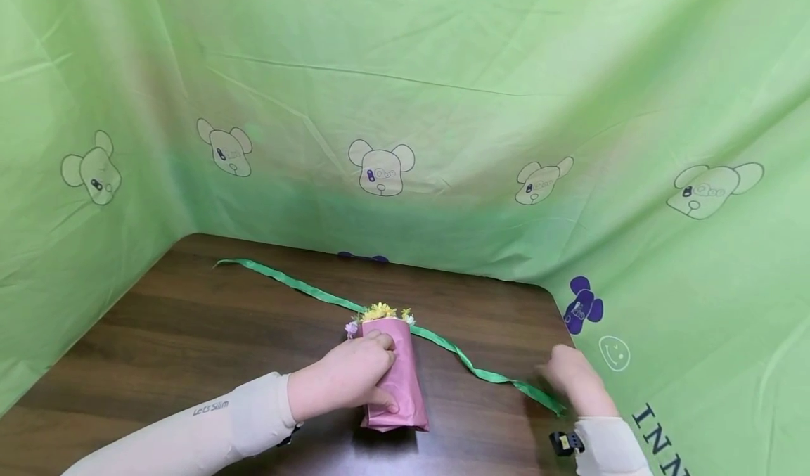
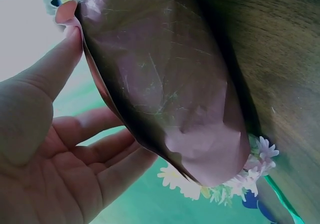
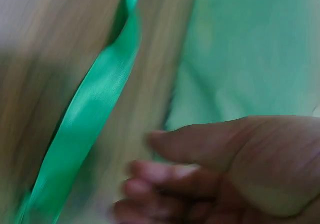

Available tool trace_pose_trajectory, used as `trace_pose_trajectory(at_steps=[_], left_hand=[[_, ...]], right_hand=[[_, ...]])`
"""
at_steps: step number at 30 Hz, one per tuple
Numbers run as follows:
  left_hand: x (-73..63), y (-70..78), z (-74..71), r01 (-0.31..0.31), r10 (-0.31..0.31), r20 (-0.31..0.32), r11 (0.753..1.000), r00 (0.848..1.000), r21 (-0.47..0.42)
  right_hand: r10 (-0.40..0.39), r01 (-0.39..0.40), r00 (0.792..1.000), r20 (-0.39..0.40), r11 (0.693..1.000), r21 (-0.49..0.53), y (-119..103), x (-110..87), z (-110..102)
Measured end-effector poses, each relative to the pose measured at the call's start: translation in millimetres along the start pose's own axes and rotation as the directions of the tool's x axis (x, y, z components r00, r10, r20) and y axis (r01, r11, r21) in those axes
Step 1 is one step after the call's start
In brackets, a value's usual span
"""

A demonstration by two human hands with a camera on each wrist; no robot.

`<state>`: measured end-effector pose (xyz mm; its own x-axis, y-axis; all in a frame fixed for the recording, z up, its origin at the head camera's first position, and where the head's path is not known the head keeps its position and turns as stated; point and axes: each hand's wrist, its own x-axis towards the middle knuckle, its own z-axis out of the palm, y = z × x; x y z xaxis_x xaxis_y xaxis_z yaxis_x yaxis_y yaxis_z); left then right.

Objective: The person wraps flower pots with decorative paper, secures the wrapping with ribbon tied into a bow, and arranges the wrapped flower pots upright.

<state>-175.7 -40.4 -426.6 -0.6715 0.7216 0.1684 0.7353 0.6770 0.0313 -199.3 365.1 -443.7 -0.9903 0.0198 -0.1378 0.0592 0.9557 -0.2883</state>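
A small bouquet wrapped in pink paper (image 1: 408, 384) lies on the table, yellow, white and lilac flowers (image 1: 380, 312) showing at its far end. From its left side, my left hand (image 1: 348, 374) grips the wrapping; in the left wrist view the thumb (image 2: 62, 59) is at the paper's edge and the other fingertips go out of sight behind it. A long green ribbon (image 1: 304, 287) runs across the table and passes beneath the bouquet near the flowers. Beside the ribbon's right end, my right hand (image 1: 571, 377) holds nothing, fingers loosely bent and blurred in the right wrist view.
The dark wooden table (image 1: 266, 335) is enclosed at the back and sides by green cloth (image 1: 443, 110) printed with bear heads. At the right, the cloth edge comes close to my right hand. A dark band-like device (image 1: 565, 443) sits on my right wrist.
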Motion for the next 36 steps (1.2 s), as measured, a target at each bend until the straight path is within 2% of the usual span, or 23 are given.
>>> trace_pose_trajectory(at_steps=[2,3,4,6,8,10,11,12,13,14,15,18,19,21,24,27,30,32,34,36], left_hand=[[-0.3,-1.8,1.1,-0.008,0.008,-0.008,1.0,1.0,-0.017],[-0.3,-2.8,1.8,-0.013,0.013,-0.013,1.0,1.0,-0.026],[-0.1,-3.7,2.2,-0.02,0.019,-0.02,0.999,1.0,-0.037],[0.8,-5.7,3.0,-0.037,0.035,-0.035,0.997,0.999,-0.066],[1.8,-7.5,3.4,-0.053,0.047,-0.053,0.994,0.997,-0.098],[2.6,-9.1,3.2,-0.058,0.049,-0.071,0.99,0.996,-0.127],[2.9,-10.0,3.6,-0.056,0.046,-0.077,0.988,0.996,-0.143],[3.4,-10.9,4.4,-0.055,0.042,-0.086,0.986,0.995,-0.159],[3.7,-11.9,5.0,-0.053,0.036,-0.094,0.983,0.995,-0.176],[4.3,-13.1,6.4,-0.049,0.03,-0.101,0.98,0.994,-0.192],[5.0,-14.5,8.3,-0.046,0.024,-0.104,0.977,0.994,-0.21],[7.5,-20.6,16.7,-0.03,-0.001,-0.106,0.957,0.994,-0.29],[8.0,-23.0,19.4,-0.019,-0.016,-0.103,0.946,0.995,-0.324],[8.4,-28.4,25.1,0.002,-0.042,-0.096,0.922,0.995,-0.388],[7.0,-34.9,29.2,0.014,-0.063,-0.093,0.89,0.994,-0.456],[4.2,-38.1,28.1,0.009,-0.056,-0.084,0.879,0.995,-0.477],[1.9,-41.2,25.3,0.01,-0.053,-0.078,0.882,0.996,-0.472],[1.2,-46.5,23.6,0.018,-0.06,-0.08,0.892,0.995,-0.452],[1.4,-57.6,22.2,0.04,-0.086,-0.088,0.901,0.992,-0.433],[2.3,-75.6,20.2,0.087,-0.133,-0.089,0.912,0.987,-0.401]], right_hand=[[-0.106,0.108,0.99,-0.097,0.994,0.014,-26.2,-1.1,1.5],[-0.167,0.174,0.976,-0.141,0.984,0.039,-42.3,-3.1,3.6],[-0.243,0.257,0.951,-0.19,0.965,0.053,-59.0,-5.5,6.8],[-0.4,0.433,0.879,-0.26,0.897,0.084,-92.7,-12.9,14.0],[-0.529,0.583,0.788,-0.316,0.806,0.105,-123.2,-21.4,23.9],[-0.624,0.694,0.7,-0.346,0.709,0.126,-148.7,-29.0,34.1],[-0.657,0.73,0.668,-0.35,0.67,0.137,-159.4,-31.8,38.9],[-0.677,0.752,0.647,-0.351,0.642,0.148,-168.7,-34.1,43.4],[-0.686,0.764,0.636,-0.352,0.625,0.162,-176.2,-35.7,47.8],[-0.682,0.761,0.642,-0.352,0.624,0.179,-182.2,-36.9,51.8],[-0.667,0.748,0.658,-0.349,0.632,0.202,-186.7,-37.8,55.5],[-0.604,0.687,0.723,-0.335,0.678,0.262,-194.2,-38.5,63.7],[-0.588,0.67,0.739,-0.329,0.691,0.27,-195.5,-38.5,65.7],[-0.578,0.65,0.757,-0.305,0.716,0.255,-197.9,-38.8,68.0],[-0.603,0.653,0.752,-0.266,0.738,0.171,-202.1,-39.6,68.8],[-0.624,0.657,0.747,-0.228,0.745,0.113,-205.9,-41.3,67.0],[-0.635,0.658,0.745,-0.203,0.749,0.076,-208.1,-42.9,64.6],[-0.651,0.669,0.734,-0.195,0.742,0.045,-209.2,-43.3,63.0],[-0.667,0.682,0.721,-0.188,0.731,0.016,-210.2,-43.7,61.7],[-0.68,0.69,0.71,-0.184,0.723,-0.008,-211.2,-43.6,60.9]])
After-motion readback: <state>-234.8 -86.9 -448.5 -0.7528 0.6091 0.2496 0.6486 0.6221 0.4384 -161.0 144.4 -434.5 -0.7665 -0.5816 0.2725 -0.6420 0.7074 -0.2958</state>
